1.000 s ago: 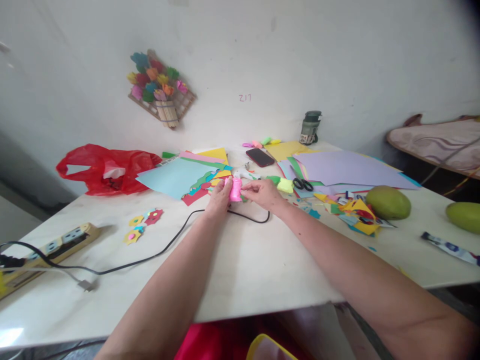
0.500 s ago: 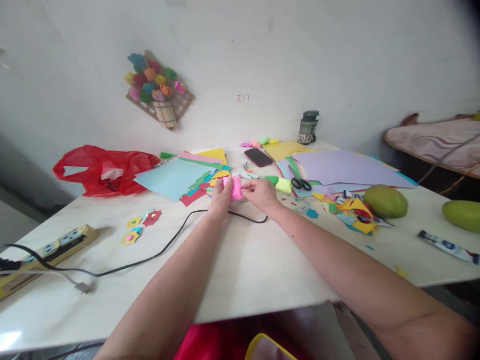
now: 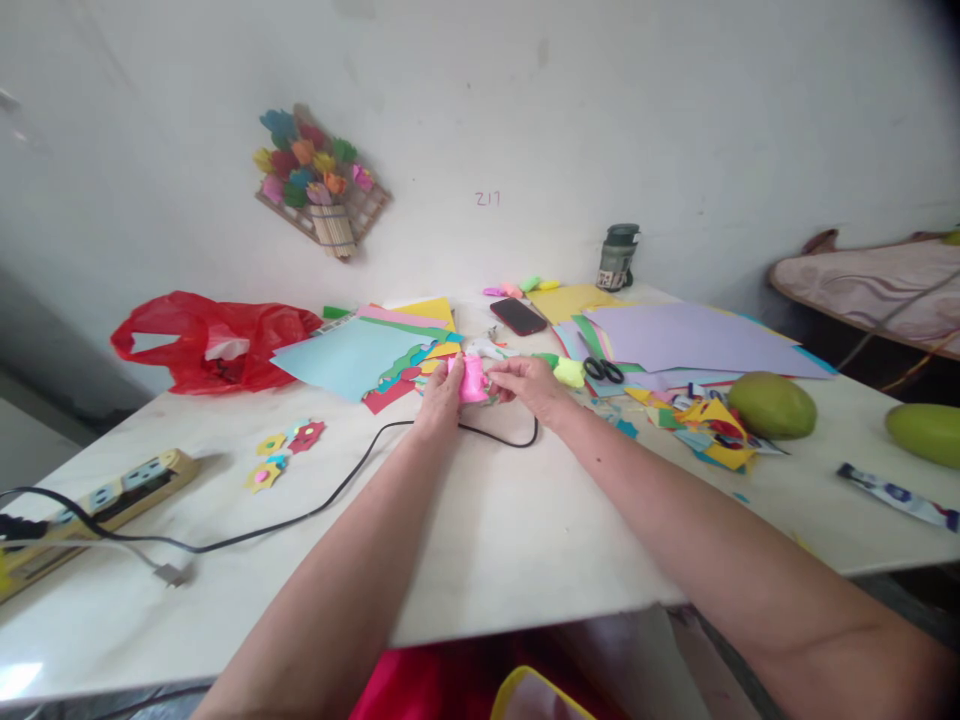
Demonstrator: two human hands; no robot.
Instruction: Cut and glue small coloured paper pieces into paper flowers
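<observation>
We're pinching the pink piece [image 3: 471, 383] in our left hand [image 3: 440, 402], probably steadying it near our right hand [image 3: 534, 388]; can't tell if that's gripping anything.

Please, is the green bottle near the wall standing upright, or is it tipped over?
Upright: the bottle stands on its base on the table, with its dark lid at the top.

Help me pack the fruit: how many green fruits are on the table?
2. One fruit lies beside the paper scraps; the other fruit lies farther right, beyond the tube, cut off by the picture's edge.
</observation>
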